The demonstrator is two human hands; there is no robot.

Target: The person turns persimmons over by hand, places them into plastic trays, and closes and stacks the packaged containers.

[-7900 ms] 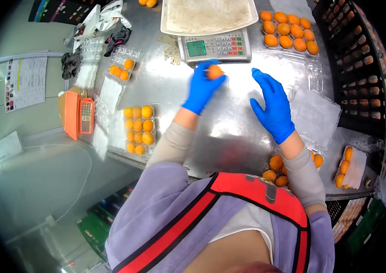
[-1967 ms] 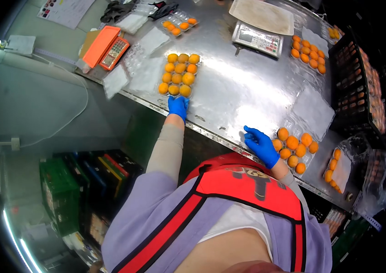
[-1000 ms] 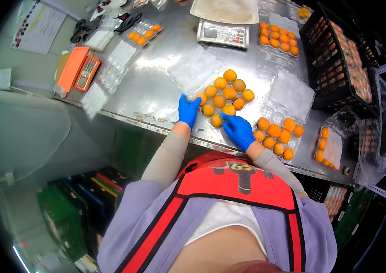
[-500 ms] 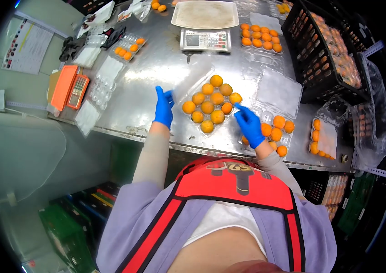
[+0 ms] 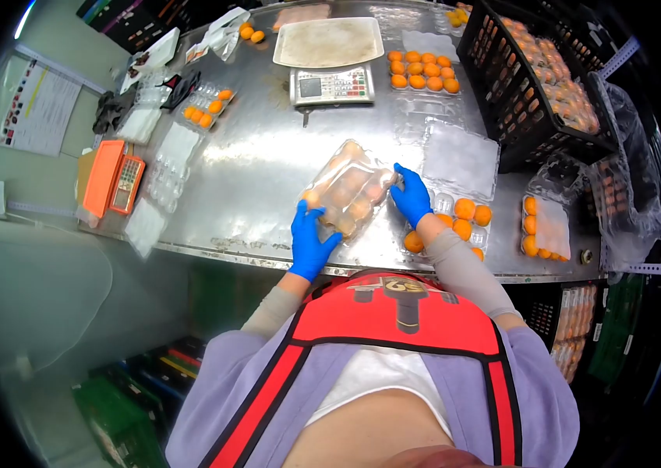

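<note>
A clear plastic clamshell pack [image 5: 351, 189] of orange round fruit lies on the metal table in front of me, its lid down over the fruit. My left hand [image 5: 312, 243], in a blue glove, grips the near left corner with fingers and thumb around the edge. At the right corner, my blue-gloved right hand [image 5: 412, 196] holds the edge between thumb and fingers. Glare on the lid partly hides the fruit. Just right of my right hand is an open tray of orange fruit [image 5: 463, 221], partly covered by my forearm.
A scale [image 5: 332, 84] with a white pan [image 5: 329, 43] stands at the back. Black crate [image 5: 502, 101] with packed fruit is at right. Further fruit trays [image 5: 424, 72] and a half-covered pack [image 5: 546, 228] lie nearby. An orange device [image 5: 108, 178] sits at the left edge.
The clear lid, raised and blurred before, now lies over the fruit. My left hand has moved right and down onto the pack's corner; my right hand has shifted slightly up and left.
</note>
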